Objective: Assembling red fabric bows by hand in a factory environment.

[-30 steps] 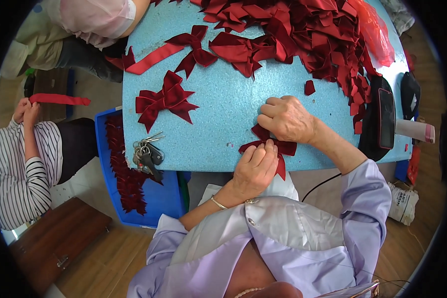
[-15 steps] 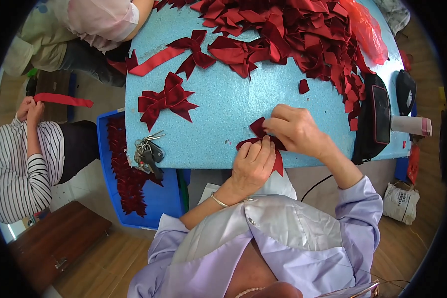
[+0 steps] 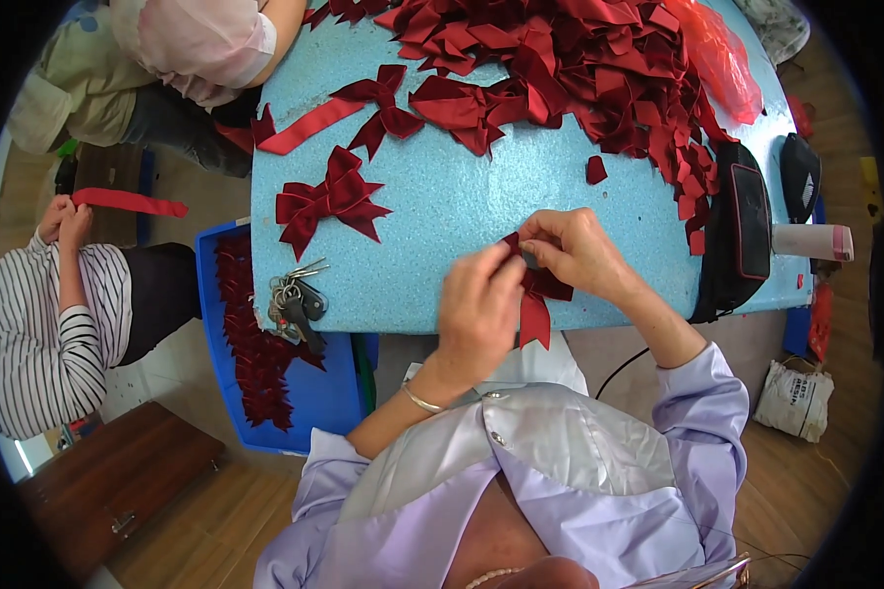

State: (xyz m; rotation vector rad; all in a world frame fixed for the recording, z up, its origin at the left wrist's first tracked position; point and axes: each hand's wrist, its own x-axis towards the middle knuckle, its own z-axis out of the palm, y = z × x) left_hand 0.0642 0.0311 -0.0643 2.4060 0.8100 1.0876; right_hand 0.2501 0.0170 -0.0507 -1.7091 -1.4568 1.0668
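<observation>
Near the front edge of the blue table, a dark red ribbon bow hangs with its tails toward me. My right hand is closed in a pinch at the bow's upper part. A small greyish spot shows by its fingertips, too small to name. My left hand is raised against the bow's left side; its fingers are smeared by motion and cover part of the ribbon. A finished bow lies further left on the table, and a bunch of keys rests near the left corner.
A heap of red bows covers the far table beside a red plastic bag. On the right are a black case and a pale cylinder. A blue crate holds more bows. At left, a person in stripes holds ribbon.
My left hand has lifted off the bow's lower part and moved up and slightly left. My right hand stays at the bow, whose tails show more now.
</observation>
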